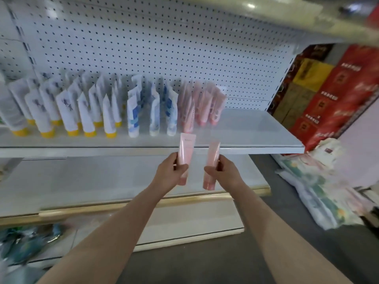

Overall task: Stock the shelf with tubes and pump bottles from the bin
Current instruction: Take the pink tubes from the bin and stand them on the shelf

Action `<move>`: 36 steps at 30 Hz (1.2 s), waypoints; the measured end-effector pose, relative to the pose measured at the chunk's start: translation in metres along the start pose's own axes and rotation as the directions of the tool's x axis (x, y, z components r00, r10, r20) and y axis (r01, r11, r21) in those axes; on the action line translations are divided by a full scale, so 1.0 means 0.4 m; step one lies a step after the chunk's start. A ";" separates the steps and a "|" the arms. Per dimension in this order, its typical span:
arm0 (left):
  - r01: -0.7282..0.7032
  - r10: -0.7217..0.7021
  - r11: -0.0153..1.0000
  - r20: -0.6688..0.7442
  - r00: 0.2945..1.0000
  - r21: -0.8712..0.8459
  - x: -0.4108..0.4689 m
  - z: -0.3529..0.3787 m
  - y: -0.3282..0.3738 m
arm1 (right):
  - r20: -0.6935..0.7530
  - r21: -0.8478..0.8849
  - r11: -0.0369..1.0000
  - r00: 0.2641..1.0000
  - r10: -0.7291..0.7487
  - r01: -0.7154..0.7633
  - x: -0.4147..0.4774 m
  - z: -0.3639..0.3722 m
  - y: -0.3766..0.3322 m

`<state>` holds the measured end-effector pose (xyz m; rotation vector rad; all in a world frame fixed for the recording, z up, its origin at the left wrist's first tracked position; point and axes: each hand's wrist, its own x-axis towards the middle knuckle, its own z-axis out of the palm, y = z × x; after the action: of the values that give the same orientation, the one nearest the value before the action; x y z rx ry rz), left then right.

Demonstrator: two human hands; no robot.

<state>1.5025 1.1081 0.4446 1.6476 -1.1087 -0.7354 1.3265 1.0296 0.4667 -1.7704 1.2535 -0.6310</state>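
Each hand grips one pink tube: left hand (171,170), left tube (185,154); right hand (221,171), right tube (212,160). Before them the shelf (246,128) holds pink tubes (202,105), blue tubes (152,111) and yellow-capped tubes (67,107); red cartons (336,95) stand right.

Pink pair: left tube (186,150), right tube (213,154)
I hold them upright, caps down, slightly apart, the right one a little tilted, in front of the shelf (246,130) edge.
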 end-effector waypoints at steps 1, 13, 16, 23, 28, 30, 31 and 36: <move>-0.007 0.007 1.000 0.014 1.000 -0.001 0.027 0.010 0.008 | -0.012 -0.004 1.000 1.000 0.007 -0.007 0.019 -0.012 -0.001; -0.094 0.095 0.995 0.065 0.993 -0.024 0.291 0.120 0.090 | -0.180 0.011 1.000 0.984 -0.017 0.020 0.233 -0.105 0.006; -0.095 0.098 0.994 0.052 0.994 -0.047 0.337 0.147 0.109 | -0.210 0.018 0.998 0.977 -0.047 0.052 0.286 -0.132 0.005; -0.148 0.153 0.986 -0.059 0.987 0.082 0.442 0.222 0.134 | -0.216 0.004 0.993 0.970 -0.111 0.115 0.426 -0.189 0.001; -0.116 0.145 0.978 -0.163 0.976 0.176 0.497 0.280 0.132 | -0.164 0.035 0.985 0.974 -0.159 0.166 0.508 -0.222 0.016; -0.088 0.132 0.975 -0.212 0.968 0.205 0.509 0.298 0.131 | -0.140 0.017 0.982 0.973 -0.186 0.190 0.537 -0.228 0.025; -0.076 0.128 0.973 -0.234 0.964 0.218 0.513 0.306 0.130 | -0.128 0.014 0.979 0.972 -0.199 0.202 0.551 -0.229 0.029; -0.007 0.094 0.969 -0.345 0.934 0.247 0.537 0.341 0.103 | -0.091 0.033 0.971 0.968 -0.235 0.238 0.602 -0.228 0.050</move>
<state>1.4580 0.8541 0.4453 1.8598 -1.0018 -0.2557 1.3339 0.7716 0.4789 -1.8889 1.0839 -0.8726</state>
